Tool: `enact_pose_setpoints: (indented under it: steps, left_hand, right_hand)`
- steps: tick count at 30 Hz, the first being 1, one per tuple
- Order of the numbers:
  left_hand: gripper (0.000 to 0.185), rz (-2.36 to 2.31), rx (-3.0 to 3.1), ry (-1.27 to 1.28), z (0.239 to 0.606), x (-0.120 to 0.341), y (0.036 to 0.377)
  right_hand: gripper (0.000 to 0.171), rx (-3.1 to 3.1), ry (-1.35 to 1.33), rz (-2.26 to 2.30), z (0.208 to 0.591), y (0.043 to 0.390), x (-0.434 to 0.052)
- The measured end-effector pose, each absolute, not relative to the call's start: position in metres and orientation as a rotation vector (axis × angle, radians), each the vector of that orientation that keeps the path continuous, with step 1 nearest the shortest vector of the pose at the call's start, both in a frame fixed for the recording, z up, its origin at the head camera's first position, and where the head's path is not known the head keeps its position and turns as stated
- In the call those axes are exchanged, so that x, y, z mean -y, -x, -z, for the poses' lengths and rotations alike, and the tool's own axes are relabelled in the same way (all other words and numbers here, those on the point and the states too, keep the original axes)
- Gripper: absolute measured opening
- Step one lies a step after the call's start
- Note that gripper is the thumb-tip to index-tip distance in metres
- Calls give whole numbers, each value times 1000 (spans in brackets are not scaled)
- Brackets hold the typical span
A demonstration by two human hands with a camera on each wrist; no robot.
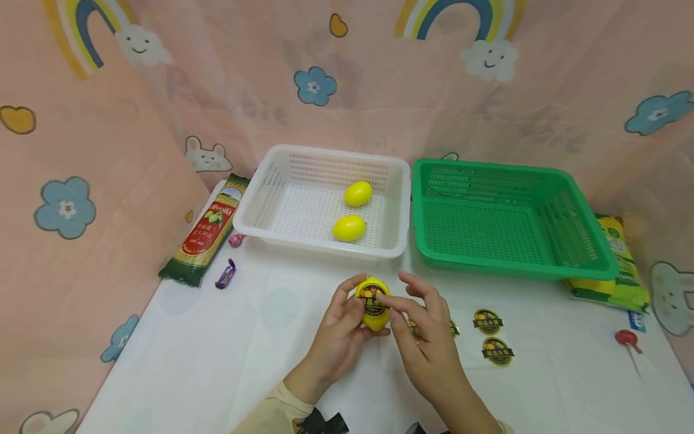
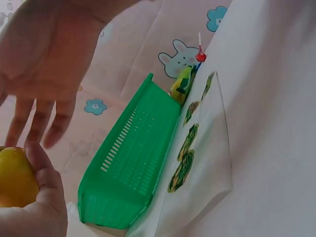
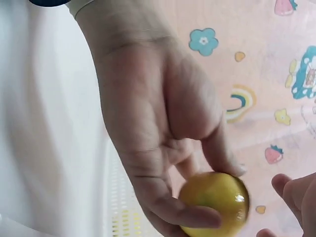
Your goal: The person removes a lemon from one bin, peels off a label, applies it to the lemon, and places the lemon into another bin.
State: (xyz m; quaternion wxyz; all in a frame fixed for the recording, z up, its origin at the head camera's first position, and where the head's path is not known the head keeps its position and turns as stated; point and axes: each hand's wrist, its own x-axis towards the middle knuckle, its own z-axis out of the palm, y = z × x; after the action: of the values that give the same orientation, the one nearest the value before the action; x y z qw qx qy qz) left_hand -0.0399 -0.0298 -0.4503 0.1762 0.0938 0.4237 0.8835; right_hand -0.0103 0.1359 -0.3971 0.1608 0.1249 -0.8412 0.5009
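Note:
My left hand [image 1: 333,340] holds a yellow lemon [image 1: 373,322] between thumb and fingers, above the table in front of the baskets. A round black-and-gold sticker [image 1: 373,299] lies on the lemon's upper face. My right hand [image 1: 434,343] touches this sticker with the index fingertip, its other fingers loosely extended. In the right wrist view, the lemon [image 3: 217,202] sits in the left hand [image 3: 143,108], with right-hand fingers [image 3: 298,197] at the edge. More stickers [image 1: 488,322] of the same kind lie right of my right hand, some partly hidden behind it.
Two more lemons [image 1: 349,228] lie in a white basket [image 1: 320,242]. A green basket [image 1: 515,268] stands to its right, a green-yellow packet [image 1: 623,265] beside it. At left are a long red-green packet [image 1: 206,232] and a purple wrapped candy [image 1: 225,274]. A red lollipop [image 1: 627,337] lies far right.

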Motion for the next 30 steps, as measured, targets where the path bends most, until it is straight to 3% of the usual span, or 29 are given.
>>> enact_pose_setpoints:
  steps: [11,22,30]
  left_hand:
    - [72,-2499,-1133,-261,449,25,34]
    - [72,-2474,-1294,-400,449,28,34]
    - [41,-2534,-1381,-281,443,21,33]
  right_hand:
    - [37,2580,-475,-1213,413,18,-134]
    - [75,2775,-496,-1235,399,22,-156]
    - [44,2548,-534,-1355,408,17,-145]
